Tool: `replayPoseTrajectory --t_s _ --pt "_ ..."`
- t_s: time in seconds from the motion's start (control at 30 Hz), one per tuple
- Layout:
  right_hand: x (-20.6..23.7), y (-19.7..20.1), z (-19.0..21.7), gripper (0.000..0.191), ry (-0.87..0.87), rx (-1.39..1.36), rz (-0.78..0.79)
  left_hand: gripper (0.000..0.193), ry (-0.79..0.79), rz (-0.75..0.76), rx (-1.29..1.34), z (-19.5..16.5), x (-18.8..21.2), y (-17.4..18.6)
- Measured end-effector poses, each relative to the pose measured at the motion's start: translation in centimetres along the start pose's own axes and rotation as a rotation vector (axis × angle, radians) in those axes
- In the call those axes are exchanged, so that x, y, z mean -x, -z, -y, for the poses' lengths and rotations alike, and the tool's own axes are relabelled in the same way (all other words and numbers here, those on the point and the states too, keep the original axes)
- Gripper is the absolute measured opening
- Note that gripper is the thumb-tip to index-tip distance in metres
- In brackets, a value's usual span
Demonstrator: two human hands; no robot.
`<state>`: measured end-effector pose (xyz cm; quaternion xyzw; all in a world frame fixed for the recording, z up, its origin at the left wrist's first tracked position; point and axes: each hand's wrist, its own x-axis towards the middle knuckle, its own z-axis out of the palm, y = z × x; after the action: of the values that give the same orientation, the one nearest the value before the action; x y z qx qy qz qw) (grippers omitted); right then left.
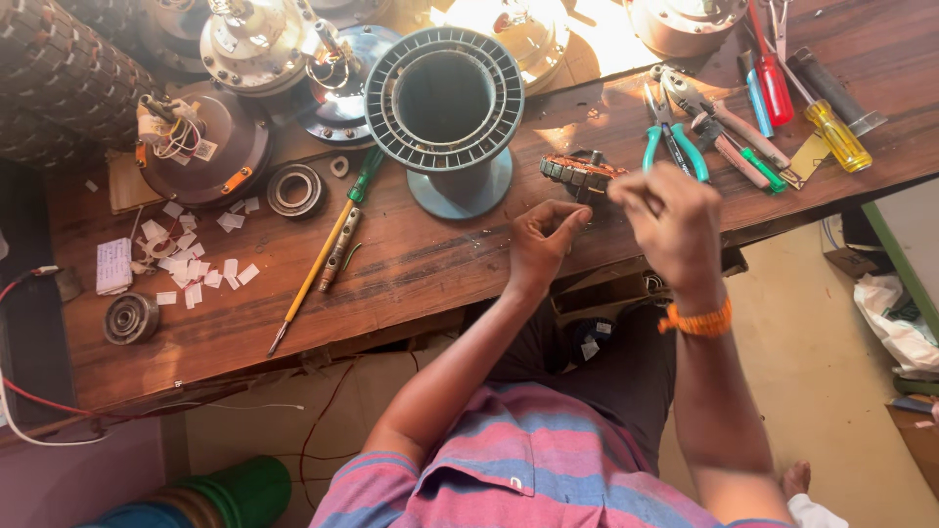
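Both hands work at a small copper-wound stator (579, 174) lying on the wooden bench (411, 264), just in front of the grey ribbed spool (445, 103). His left hand (543, 240) is curled, thumb and fingers pinched beside the stator's near edge. His right hand (673, 220), with an orange band at the wrist, is closed in a loose fist just right of the stator; what it grips I cannot tell. Pliers (675, 142) and screwdrivers (831, 127) lie to the right, a yellow-handled screwdriver (318, 264) and paper scraps (191, 259) to the left.
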<state>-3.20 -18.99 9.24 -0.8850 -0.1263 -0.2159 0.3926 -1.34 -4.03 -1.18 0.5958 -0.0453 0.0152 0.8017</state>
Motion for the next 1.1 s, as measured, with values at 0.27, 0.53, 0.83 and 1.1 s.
replayPoseTrajectory --t_s 0.27,0.53,0.83,1.1 --pt "-5.2 -2.6 -3.1 0.006 -0.202 -0.057 0.14 0.009 0.281 -0.093 0.48 -0.8 -0.8 -1.0" --pt "-4.9 -2.4 -5.5 0.01 -0.284 -0.289 0.181 0.012 0.067 -0.137 0.038 -0.2 -0.4 -1.1" --pt "-5.3 -2.6 -5.5 0.01 -0.366 -0.596 0.166 0.013 -0.083 -0.135 -0.133 -0.5 0.3 -0.8" --pt "-6.9 -3.5 -5.3 0.012 -0.335 -0.215 0.151 0.009 0.002 -0.179 0.07 -0.4 -1.1 -2.1"
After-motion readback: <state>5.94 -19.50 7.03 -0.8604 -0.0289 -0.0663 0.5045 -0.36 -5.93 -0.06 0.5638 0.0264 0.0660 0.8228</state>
